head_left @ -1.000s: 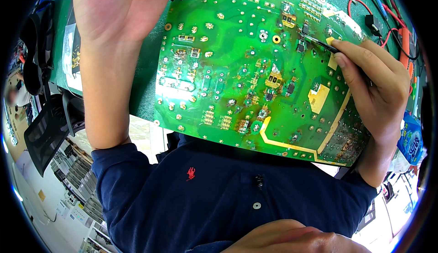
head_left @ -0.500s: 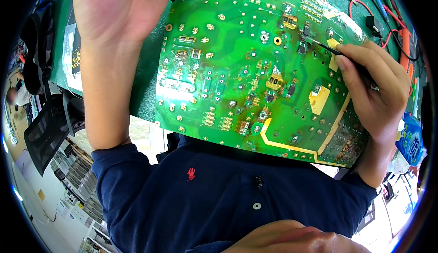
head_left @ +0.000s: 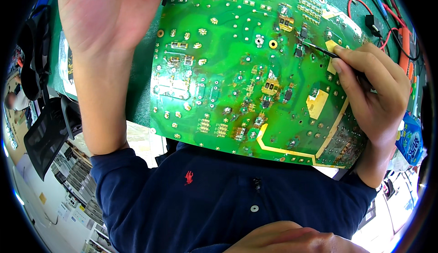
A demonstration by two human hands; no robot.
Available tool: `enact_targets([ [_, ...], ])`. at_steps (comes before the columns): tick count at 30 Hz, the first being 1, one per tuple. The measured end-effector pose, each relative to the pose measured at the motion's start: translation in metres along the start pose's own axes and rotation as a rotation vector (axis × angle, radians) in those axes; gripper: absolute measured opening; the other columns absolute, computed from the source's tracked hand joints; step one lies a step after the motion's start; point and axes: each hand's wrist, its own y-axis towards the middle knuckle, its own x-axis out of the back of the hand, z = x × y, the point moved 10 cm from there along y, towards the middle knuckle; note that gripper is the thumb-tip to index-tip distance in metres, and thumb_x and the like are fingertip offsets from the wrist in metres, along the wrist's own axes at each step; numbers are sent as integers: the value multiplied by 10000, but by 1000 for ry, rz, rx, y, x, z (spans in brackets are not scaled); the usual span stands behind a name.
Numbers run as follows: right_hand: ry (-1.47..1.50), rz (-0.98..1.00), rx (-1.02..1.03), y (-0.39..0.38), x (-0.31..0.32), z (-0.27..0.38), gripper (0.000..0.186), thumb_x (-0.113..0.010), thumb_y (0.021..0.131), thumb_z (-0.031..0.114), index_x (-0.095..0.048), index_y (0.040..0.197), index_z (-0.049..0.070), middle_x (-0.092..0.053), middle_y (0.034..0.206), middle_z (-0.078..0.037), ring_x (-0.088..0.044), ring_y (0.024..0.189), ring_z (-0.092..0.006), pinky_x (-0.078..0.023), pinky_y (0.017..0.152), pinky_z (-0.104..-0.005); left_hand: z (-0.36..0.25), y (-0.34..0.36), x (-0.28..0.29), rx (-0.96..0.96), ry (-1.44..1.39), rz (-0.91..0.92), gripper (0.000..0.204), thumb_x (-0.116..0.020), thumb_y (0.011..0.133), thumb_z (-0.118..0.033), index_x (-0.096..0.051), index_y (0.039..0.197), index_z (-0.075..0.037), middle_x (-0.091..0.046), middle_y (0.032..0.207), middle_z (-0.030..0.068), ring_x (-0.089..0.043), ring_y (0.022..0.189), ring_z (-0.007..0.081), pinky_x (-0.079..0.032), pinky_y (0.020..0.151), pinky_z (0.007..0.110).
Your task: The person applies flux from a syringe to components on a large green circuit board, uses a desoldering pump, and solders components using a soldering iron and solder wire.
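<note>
A large green circuit board [head_left: 219,65] lies tilted in front of me, with brownish stains on its right half. My right hand [head_left: 376,86] pinches a slim black tool [head_left: 325,50] with a pointed metal tip. That tip rests at or just over the board, between two small black chips [head_left: 299,51] in the upper right. At the upper left, the palm of my left hand [head_left: 107,15] shows beside the board's left corner. Its fingers are cut off by the top edge, so whether they grip anything is hidden.
Under the board is a green work mat [head_left: 142,77]. Red and black cables run beside an orange tool [head_left: 405,47] on the right, near a blue package [head_left: 411,139]. A black mesh chair [head_left: 48,134] stands at the left.
The board has shifted slightly left, and my left hand has moved left with it. The tool's tip has dropped a little toward the lower chip.
</note>
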Motion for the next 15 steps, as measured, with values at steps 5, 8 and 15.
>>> enact_targets([
  [5, -8, 7, -12, 0, -1, 0, 159, -728, 799, -101, -697, 954, -78, -572, 711, -75, -478, 560, -109, -328, 494, -241, 0, 1, 3, -38, 11, 31, 421, -418, 1064, -325, -665, 1039, 16, -599, 728, 47, -560, 679, 154, -447, 572, 268],
  [8, -17, 13, -22, 0, 0, 0, 161, -727, 803, -97, -701, 960, -75, -571, 710, -70, -474, 557, -102, -324, 492, -239, 0, -1, -1, -8, -17, 4, 421, -415, 1066, -323, -662, 1043, 17, -599, 731, 47, -560, 682, 154, -447, 575, 269],
  [15, -27, 17, -22, 0, -2, 0, 164, -729, 805, -93, -706, 966, -73, -565, 706, -65, -465, 555, -97, -319, 490, -241, 1, -4, -1, 9, -33, -8, 424, -415, 1065, -321, -666, 1048, 21, -595, 730, 40, -564, 686, 154, -446, 574, 268],
])
